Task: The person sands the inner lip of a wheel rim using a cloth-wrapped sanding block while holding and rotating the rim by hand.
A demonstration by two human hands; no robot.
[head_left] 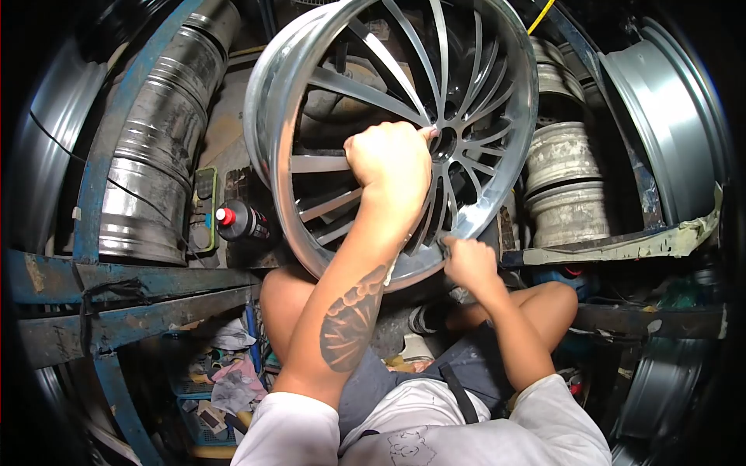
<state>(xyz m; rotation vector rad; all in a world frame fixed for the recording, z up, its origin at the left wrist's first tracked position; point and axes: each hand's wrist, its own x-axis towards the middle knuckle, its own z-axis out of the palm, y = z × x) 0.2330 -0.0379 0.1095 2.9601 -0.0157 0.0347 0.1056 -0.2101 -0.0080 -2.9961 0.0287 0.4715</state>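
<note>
A large multi-spoke alloy wheel rim stands tilted in front of me, its spokes silver and its gaps dark. My left hand is closed over the spokes beside the hub, with the thumb pointing at the centre hole. Lower down, my right hand is pinched at the inner lower edge of the rim. Something small and greyish shows at its fingertips, too little of it to name. What lies under the left fingers is hidden by the back of the hand.
Stacked metal rims stand on the left and the right. A dark bottle with a red cap is beside the wheel. Blue metal frames flank me. Rags and blue baskets sit lower left.
</note>
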